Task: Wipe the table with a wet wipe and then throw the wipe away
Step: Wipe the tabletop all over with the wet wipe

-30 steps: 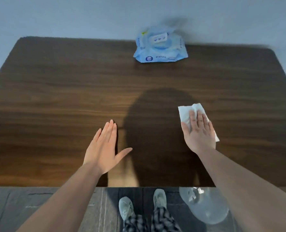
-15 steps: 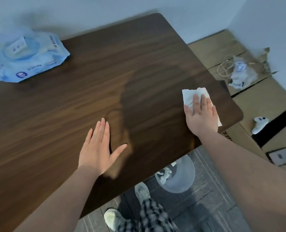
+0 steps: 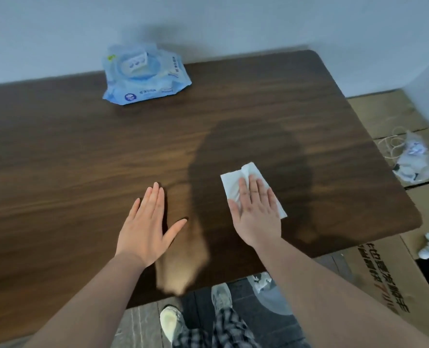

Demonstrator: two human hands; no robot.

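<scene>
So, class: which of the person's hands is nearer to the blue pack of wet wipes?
Left. The left hand lies flat on the table, below the blue pack. The right hand presses the wipe farther to the right.

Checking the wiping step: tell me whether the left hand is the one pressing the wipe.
No, the right hand lies flat on the white wipe, while the left hand rests on bare table.

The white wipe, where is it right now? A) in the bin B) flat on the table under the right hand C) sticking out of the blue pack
B: the white wipe lies flat on the table, pressed under the right hand.
</scene>
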